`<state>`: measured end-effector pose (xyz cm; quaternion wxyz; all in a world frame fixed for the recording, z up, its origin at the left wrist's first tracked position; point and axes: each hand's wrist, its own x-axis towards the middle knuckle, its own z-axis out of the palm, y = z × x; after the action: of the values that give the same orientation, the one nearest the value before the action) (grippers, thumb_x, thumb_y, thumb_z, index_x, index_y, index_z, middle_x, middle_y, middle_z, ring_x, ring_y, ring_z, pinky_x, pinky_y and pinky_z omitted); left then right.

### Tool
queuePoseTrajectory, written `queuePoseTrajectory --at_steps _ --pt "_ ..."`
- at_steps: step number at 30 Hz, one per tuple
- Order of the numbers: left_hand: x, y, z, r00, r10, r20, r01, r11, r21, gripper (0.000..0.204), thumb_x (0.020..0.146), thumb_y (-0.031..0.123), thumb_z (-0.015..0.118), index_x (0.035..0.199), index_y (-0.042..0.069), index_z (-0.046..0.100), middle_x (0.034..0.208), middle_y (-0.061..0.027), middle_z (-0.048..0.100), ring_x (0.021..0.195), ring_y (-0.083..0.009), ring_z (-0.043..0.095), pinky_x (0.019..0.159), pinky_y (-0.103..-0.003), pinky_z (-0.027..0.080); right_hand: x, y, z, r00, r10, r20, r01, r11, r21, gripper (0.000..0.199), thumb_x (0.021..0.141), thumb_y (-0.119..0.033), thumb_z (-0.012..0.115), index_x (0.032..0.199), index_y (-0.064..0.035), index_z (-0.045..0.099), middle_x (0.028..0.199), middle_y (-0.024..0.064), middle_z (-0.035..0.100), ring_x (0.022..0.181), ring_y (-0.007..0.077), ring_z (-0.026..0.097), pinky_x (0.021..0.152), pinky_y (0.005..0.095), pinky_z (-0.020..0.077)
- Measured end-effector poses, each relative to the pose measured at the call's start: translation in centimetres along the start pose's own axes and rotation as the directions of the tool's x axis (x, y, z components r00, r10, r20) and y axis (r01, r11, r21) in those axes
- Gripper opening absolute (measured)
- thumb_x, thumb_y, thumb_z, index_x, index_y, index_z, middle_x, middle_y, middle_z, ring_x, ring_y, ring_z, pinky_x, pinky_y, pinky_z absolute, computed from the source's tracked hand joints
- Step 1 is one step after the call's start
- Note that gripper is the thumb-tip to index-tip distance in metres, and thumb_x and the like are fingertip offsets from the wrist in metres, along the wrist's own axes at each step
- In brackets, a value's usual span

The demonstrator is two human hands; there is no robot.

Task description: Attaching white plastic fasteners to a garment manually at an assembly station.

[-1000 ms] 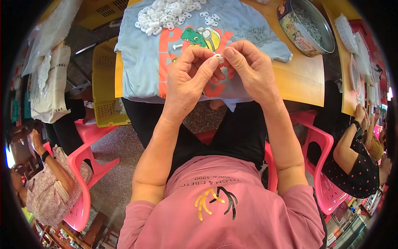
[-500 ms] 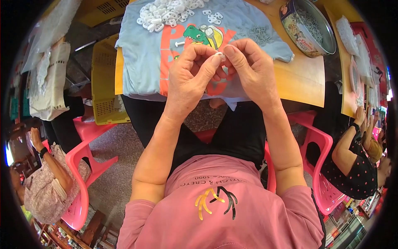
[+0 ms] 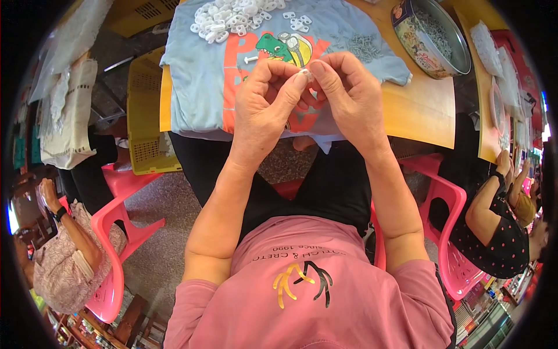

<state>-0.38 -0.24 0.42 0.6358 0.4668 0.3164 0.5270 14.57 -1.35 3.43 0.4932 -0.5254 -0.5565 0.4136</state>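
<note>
Over the near part of a blue T-shirt (image 3: 197, 81) spread on the table, my two hands meet at the fingertips. Between the thumb and fingers of my left hand (image 3: 261, 104) is a small white plastic piece (image 3: 306, 72). My right hand (image 3: 354, 99) pinches at its other side, thumb beside the piece; whether it also holds a screw is hidden by the fingers. Beyond them lies a heap of white plastic pieces (image 3: 226, 20) with oval holes, and a smaller cluster (image 3: 300, 23) to its right. Loose screws (image 3: 363, 47) lie on the shirt beyond my right hand.
A round tin (image 3: 410, 38) full of screws stands on the wooden table (image 3: 421, 110) at the far right. One white stem-shaped piece (image 3: 250, 60) lies by the dinosaur print. A yellow crate (image 3: 148, 148) is left of the table. People sit on pink chairs (image 3: 113, 256) at both sides.
Both hands stay together around the white piece, with only a slight shift of the fingers. The rest of the table looks the same.
</note>
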Motion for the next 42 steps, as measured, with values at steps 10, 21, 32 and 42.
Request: queuePoseTrajectory --at_steps 10,21,32,42 --pt "-0.2 0.2 0.6 0.997 0.030 -0.072 -0.029 0.999 0.019 0.010 0.095 0.008 0.063 0.097 0.000 0.057 0.084 -0.0048 0.066 0.071 -0.0078 0.062 0.064 -0.021 0.051 0.1 0.1 1.1 0.990 -0.106 -0.092 0.099 0.992 -0.080 0.018 0.093 -0.012 0.065 0.085 0.0007 0.055 0.066 0.0054 0.062 0.056 0.0087 0.057 0.050 0.0243 0.0450" --pt "0.3 -0.4 0.8 0.986 0.077 -0.151 -0.065 0.994 0.085 0.010 0.095 0.008 0.063 0.094 0.000 0.057 0.080 -0.0038 0.065 0.069 -0.0071 0.061 0.062 -0.021 0.050 0.1 1.2 2.8 0.964 -0.190 -0.188 0.168 0.978 -0.128 0.016 0.096 -0.012 0.062 0.086 -0.0013 0.056 0.070 -0.0005 0.058 0.063 0.0049 0.052 0.056 0.0217 0.0439" --pt "0.2 0.1 0.4 0.999 0.018 -0.043 -0.021 0.997 -0.075 0.012 0.098 0.012 0.058 0.098 0.001 0.055 0.084 -0.0045 0.063 0.069 -0.0083 0.059 0.064 -0.023 0.050 1.7 -0.7 -2.5 0.971 -0.155 0.182 0.203 0.939 -0.279 0.024 0.101 -0.023 0.053 0.099 -0.0004 0.062 0.076 0.0042 0.062 0.065 0.0099 0.057 0.061 0.0242 0.0486" --pt "0.1 -0.1 0.2 0.998 0.070 0.003 -0.069 0.989 0.128 0.015 0.100 0.016 0.056 0.099 0.002 0.053 0.081 0.0005 0.057 0.071 -0.0046 0.051 0.063 -0.020 0.043 2.9 -1.1 -2.8 0.838 -0.364 0.406 0.516 0.768 -0.379 0.017 0.099 -0.016 0.056 0.100 0.0007 0.058 0.077 0.0083 0.061 0.065 0.0169 0.059 0.061 0.0281 0.0488"
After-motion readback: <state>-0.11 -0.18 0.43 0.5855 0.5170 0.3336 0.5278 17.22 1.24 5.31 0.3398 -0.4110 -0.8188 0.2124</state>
